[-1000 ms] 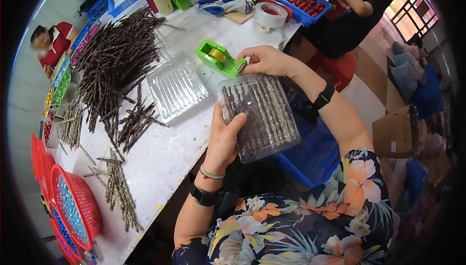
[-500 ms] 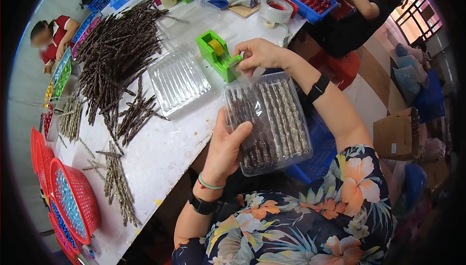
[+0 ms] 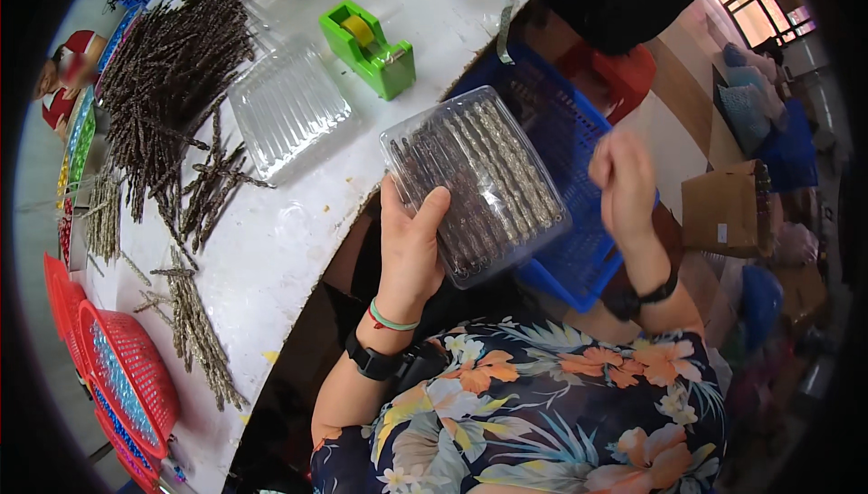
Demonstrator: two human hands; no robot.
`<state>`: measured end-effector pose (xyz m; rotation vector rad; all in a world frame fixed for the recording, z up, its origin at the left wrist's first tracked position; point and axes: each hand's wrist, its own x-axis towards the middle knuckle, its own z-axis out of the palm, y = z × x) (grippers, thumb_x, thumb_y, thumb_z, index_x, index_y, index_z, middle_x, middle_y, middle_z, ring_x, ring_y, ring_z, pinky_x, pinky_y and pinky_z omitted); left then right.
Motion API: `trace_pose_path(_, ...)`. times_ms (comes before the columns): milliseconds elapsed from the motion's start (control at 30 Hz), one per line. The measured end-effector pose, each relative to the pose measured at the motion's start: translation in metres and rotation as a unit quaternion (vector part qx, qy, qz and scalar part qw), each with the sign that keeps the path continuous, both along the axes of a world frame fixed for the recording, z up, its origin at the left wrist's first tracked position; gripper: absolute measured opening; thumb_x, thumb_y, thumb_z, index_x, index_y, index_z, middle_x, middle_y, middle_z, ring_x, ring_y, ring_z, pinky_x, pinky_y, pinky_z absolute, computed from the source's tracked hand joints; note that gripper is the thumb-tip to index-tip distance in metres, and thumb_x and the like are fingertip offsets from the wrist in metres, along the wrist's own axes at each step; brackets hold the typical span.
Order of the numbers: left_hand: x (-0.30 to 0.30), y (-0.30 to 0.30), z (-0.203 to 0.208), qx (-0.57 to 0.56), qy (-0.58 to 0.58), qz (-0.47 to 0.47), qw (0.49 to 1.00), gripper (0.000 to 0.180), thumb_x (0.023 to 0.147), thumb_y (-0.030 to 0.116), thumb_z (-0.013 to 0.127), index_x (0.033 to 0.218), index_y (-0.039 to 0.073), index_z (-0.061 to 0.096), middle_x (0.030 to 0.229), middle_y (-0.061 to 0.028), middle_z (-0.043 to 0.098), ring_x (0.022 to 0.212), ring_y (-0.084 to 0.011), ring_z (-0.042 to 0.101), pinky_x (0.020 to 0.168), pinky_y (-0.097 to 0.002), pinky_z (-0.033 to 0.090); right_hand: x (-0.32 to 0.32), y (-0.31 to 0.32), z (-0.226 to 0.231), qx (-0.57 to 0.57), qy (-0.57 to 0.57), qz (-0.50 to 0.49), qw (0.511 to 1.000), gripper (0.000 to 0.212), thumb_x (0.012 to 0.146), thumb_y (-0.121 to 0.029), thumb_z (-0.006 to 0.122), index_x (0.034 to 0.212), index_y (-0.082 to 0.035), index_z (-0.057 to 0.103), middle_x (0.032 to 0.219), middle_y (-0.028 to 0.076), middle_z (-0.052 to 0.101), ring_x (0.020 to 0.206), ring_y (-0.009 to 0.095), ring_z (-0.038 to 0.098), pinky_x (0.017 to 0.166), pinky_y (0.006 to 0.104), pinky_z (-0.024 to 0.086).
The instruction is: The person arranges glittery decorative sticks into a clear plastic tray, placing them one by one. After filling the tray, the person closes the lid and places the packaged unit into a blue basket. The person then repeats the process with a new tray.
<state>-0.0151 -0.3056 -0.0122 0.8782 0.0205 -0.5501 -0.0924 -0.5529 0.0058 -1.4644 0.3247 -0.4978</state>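
My left hand [image 3: 411, 245] grips a clear plastic box [image 3: 475, 187] by its left side, thumb on top. Inside the box lie rows of twisted, bead-like strands, dark brown on the left and silvery on the right. My right hand [image 3: 628, 182] is raised beside the box's right side, blurred by motion, its fingers curled in. Whatever those fingers may hold is too smeared to make out. A green tape dispenser [image 3: 369, 51] stands on the table beyond the box. Left of it lies a ridged clear plastic tray [image 3: 289, 114].
Dark brown strands [image 3: 172, 78] form a large heap on the table [image 3: 289, 250], with silvery strands [image 3: 194, 327] nearer me. Red baskets [image 3: 136, 358] of beads line the left edge. A blue crate [image 3: 588, 268] sits below the box, and a cardboard carton [image 3: 723, 209] stands at right.
My right hand has left the tape dispenser and swung right, past the box. The box in my left hand has shifted slightly up. The view has turned, so the table appears farther left.
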Motion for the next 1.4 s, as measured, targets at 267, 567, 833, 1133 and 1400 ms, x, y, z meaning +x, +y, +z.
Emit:
trace_pose_path(267,-0.004,0.002,-0.011,-0.001,0.008,0.003,1.000,0.041,0.099,0.001,0.056,0.137,0.001,0.040,0.124,-0.0145,0.061,0.107,-0.0222,0.066,0.091,-0.0386,0.059,-0.103,0.083,-0.048,0.236,0.136,0.184,0.944,0.031,0.096,-0.011,0.062,0.124,-0.001,0.056,0.119,0.005,0.059,0.115,0.014,0.054,0.104,0.0305,0.041)
trace_pose_path(567,-0.004,0.002,-0.009,0.009,-0.006,0.015,1.000,0.039,0.099,0.001,0.055,0.135,0.001,0.040,0.123,-0.0143,0.061,0.107,-0.0228,0.066,0.090,-0.0388,0.059,-0.089,0.096,-0.033,0.233,0.157,0.118,0.952,0.009,0.096,-0.010,0.068,0.097,-0.002,0.065,0.092,-0.002,0.063,0.087,0.006,0.055,0.081,0.0232,0.044)
trace_pose_path(833,0.011,-0.006,-0.019,0.022,-0.017,0.037,0.999,0.041,0.099,0.001,0.055,0.137,0.001,0.040,0.124,-0.0147,0.060,0.107,-0.0237,0.066,0.091,-0.0404,0.059,-0.102,0.097,0.009,0.246,0.106,0.124,0.955,0.010,0.096,-0.009,0.069,0.090,-0.004,0.063,0.088,-0.003,0.061,0.080,0.004,0.052,0.075,0.0220,0.042)
trace_pose_path(1133,0.028,-0.001,-0.003,0.025,-0.028,0.048,0.998,0.035,0.100,0.003,0.052,0.134,-0.001,0.044,0.122,-0.0155,0.063,0.107,-0.0246,0.067,0.091,-0.0415,0.059,-0.100,0.097,-0.039,0.210,0.187,0.077,0.957,0.014,0.097,-0.015,0.069,0.090,-0.004,0.064,0.084,-0.005,0.060,0.079,0.003,0.050,0.071,0.0220,0.040)
trace_pose_path(1400,0.030,0.005,0.003,0.004,0.011,0.006,1.000,0.032,0.100,0.002,0.051,0.131,-0.001,0.045,0.121,-0.0164,0.063,0.106,-0.0250,0.068,0.088,-0.0395,0.061,-0.020,0.101,-0.096,0.194,0.086,0.095,0.973,0.019,0.097,-0.011,0.068,0.112,0.000,0.065,0.105,0.003,0.067,0.097,0.010,0.059,0.082,0.0252,0.046)
